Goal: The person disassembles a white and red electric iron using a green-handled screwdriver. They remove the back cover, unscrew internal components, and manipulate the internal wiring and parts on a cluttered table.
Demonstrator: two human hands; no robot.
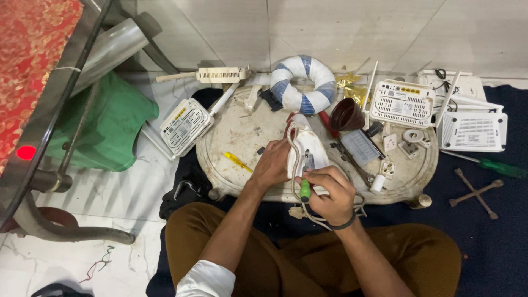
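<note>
Head view: hands on a white iron

Head view: the left hand (pixel 271 163) grips the white iron (pixel 308 151) on the tabletop (pixel 242 135), fingers clamped on its side. The right hand (pixel 330 192) has fingers closed around a green screwdriver (pixel 305 184), tip against the iron. Routers (pixel 186 125) lie around.

On the round worktop (pixel 231 140) lie a blue-and-white cloth ring (pixel 303 82), a brown funnel (pixel 346 114), a yellow marker (pixel 238 162) and a white router (pixel 402 103). Two more routers (pixel 186 125) (pixel 473 131) sit beside it, with a green screwdriver (pixel 498 166) and a cross wrench (pixel 476 192) on the dark mat (pixel 495 242).
</note>
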